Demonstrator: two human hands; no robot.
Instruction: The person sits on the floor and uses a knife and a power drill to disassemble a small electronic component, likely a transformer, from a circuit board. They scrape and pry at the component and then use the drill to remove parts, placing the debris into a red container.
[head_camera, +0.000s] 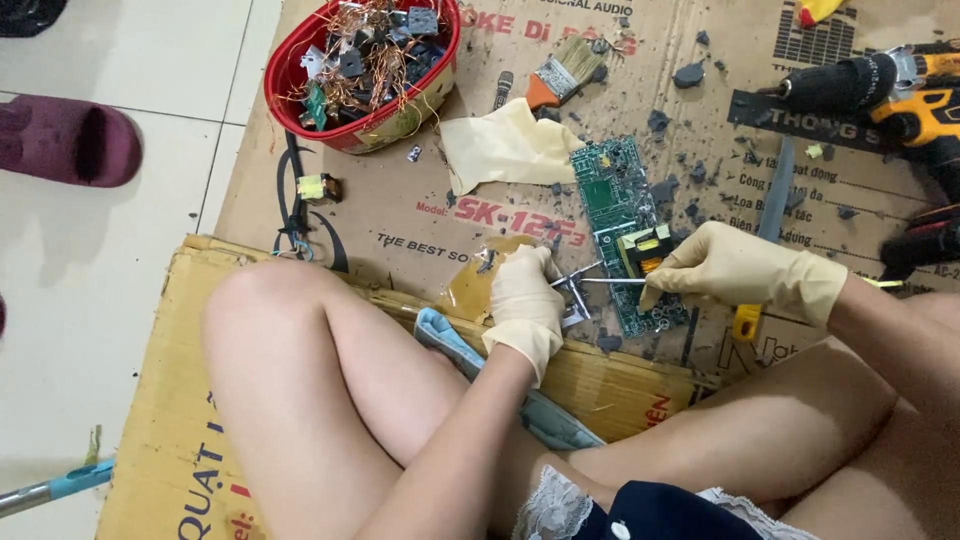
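A green circuit board (615, 200) lies on flattened cardboard (400, 210) in front of my crossed legs. A yellow transformer (645, 250) sits on its near half. My left hand (525, 300), in a cream rubber glove, grips a small metal tool (575, 290) at the board's left edge. My right hand (745, 272), also gloved, holds a thin metal rod (610, 281) whose tip points left toward the left hand, just below the transformer. A yellow-handled tool (745, 322) lies under my right wrist.
A red bowl (300, 60) of copper wire and dark parts stands at the back left. A spare glove (505, 148) and a paintbrush (560, 72) lie behind the board. A black and yellow drill (880, 90) rests at the right. Dark debris is scattered around. A maroon slipper (65, 140) sits on the tiles.
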